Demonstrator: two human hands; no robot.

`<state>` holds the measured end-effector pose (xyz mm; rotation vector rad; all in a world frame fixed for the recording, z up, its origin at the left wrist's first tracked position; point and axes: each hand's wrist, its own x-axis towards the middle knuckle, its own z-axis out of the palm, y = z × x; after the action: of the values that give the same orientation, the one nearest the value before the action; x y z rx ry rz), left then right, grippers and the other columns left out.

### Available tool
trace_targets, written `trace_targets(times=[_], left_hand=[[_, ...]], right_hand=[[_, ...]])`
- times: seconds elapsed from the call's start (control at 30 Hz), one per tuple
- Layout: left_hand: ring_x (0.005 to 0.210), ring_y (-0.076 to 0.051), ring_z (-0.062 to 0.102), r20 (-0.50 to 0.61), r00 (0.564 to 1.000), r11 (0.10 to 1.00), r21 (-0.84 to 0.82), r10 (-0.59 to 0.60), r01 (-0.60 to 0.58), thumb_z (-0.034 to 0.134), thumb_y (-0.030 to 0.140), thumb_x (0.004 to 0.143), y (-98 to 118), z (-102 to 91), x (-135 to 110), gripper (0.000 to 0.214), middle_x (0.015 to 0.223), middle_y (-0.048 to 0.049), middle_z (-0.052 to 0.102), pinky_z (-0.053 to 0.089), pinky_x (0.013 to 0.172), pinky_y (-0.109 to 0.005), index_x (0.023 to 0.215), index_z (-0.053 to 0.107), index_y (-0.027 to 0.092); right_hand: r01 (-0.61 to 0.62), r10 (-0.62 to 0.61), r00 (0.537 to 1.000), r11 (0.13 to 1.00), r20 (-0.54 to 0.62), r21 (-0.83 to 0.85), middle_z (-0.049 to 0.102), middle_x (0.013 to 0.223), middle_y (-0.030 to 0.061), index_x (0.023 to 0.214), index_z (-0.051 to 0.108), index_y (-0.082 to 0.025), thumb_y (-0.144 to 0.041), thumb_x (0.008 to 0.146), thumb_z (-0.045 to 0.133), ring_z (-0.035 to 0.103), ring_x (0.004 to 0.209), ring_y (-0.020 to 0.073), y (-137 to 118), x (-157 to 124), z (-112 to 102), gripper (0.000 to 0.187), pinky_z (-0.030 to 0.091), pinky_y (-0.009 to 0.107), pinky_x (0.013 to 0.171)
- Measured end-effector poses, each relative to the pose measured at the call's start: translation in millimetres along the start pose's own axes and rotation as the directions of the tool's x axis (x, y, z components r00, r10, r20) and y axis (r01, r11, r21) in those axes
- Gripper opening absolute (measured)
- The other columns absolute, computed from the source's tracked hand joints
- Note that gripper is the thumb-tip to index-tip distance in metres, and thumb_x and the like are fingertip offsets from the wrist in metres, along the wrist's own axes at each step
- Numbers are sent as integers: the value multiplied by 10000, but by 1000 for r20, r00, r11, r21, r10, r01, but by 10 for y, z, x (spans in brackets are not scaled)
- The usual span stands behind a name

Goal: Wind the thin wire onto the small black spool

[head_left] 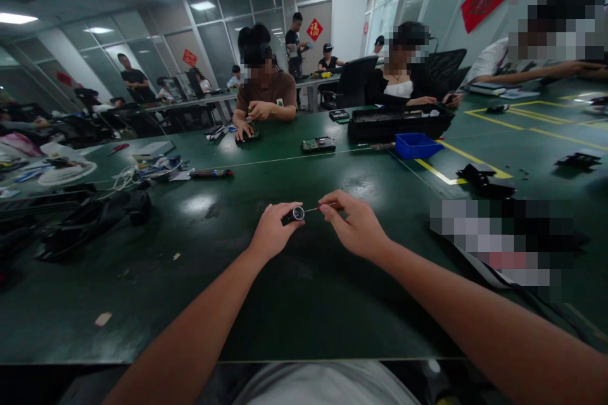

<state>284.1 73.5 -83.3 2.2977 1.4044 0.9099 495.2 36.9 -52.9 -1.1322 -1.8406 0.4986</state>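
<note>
My left hand (273, 231) pinches a small black cylindrical part (297, 213) between thumb and fingers; a silver ring at its round end faces me. My right hand (358, 224) grips a screwdriver (311, 209) with a thin metal shaft and a reddish handle, mostly covered by the fingers. The shaft points left and its tip reaches the side of the ringed end; whether it touches cannot be made out. Both hands are held above the green table (285, 316), near its middle.
A pen-like electric screwdriver (211, 173) lies to the left, near cables and black parts (95, 221). Ahead are a circuit-board device (318, 144), a blue bin (418, 145) and a black tray (399, 123). Black pieces (487, 180) lie right. Several people sit across the table.
</note>
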Motion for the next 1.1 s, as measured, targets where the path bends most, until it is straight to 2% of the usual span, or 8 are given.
trace_targets(times=[0.1, 0.3, 0.5, 0.67, 0.87, 1.0, 1.1], left_hand=[[1106, -243, 615, -9, 1000, 1000, -4, 4, -4, 730, 246, 837, -30, 10, 5, 384, 1212, -49, 690, 430, 1010, -435, 1215, 662, 254], [1141, -249, 607, 17, 1000, 1000, -12, 24, -24, 728, 243, 838, -3, 39, -4, 380, 1221, -49, 687, 413, 1040, -460, 1211, 662, 273], [1130, -251, 610, 15, 1000, 1000, -11, 0, 1, 726, 239, 836, 25, 12, -6, 381, 1215, -50, 688, 423, 1033, -456, 1210, 661, 264], [1141, -252, 602, 36, 999, 1000, -13, 22, -22, 730, 236, 835, 37, 14, -10, 371, 1217, -38, 688, 393, 1056, -482, 1199, 664, 271], [1123, -248, 602, 29, 999, 1000, 2, 17, -17, 724, 241, 840, 20, 7, -10, 385, 1219, -42, 683, 425, 1016, -449, 1217, 655, 266], [1122, -245, 605, 22, 1000, 1000, 1, 20, -20, 726, 242, 841, -4, 9, -8, 380, 1217, -36, 685, 421, 1013, -440, 1214, 657, 265], [1127, -242, 602, 28, 999, 1000, -6, 26, -25, 725, 241, 844, -1, 18, -7, 379, 1219, -33, 685, 421, 1013, -437, 1216, 655, 265]], right_hand=[[29, -27, 998, 999, 55, -34, 708, 827, 31, 993, 629, -225, -290, 956, 495, 657, 736, 185, -26, -12, -11, 153, 466, 317, 659], [-57, 53, 997, 996, -51, -65, 659, 659, 2, 872, 627, -221, -381, 994, 422, 627, 610, 166, 6, 15, 14, 287, 428, 297, 606], [-25, 25, 999, 1000, -44, -4, 675, 795, 20, 1050, 569, -226, -279, 979, 410, 651, 734, 185, 94, 28, 36, 182, 457, 307, 676], [-73, 72, 997, 995, -8, -67, 601, 661, -2, 862, 604, -226, -395, 1013, 361, 572, 594, 166, 73, 40, 8, 332, 380, 301, 584], [-71, 70, 997, 996, -25, -53, 657, 797, 19, 1068, 573, -223, -281, 975, 412, 580, 657, 180, 41, 23, -3, 195, 388, 308, 611], [-53, 53, 999, 998, 2, -24, 667, 819, 31, 945, 585, -230, -321, 991, 389, 612, 724, 197, 36, 14, 14, 221, 404, 318, 645], [-85, 84, 995, 996, -45, -14, 665, 801, 29, 987, 575, -229, -302, 973, 417, 613, 704, 198, 23, 12, 30, 175, 407, 322, 642]])
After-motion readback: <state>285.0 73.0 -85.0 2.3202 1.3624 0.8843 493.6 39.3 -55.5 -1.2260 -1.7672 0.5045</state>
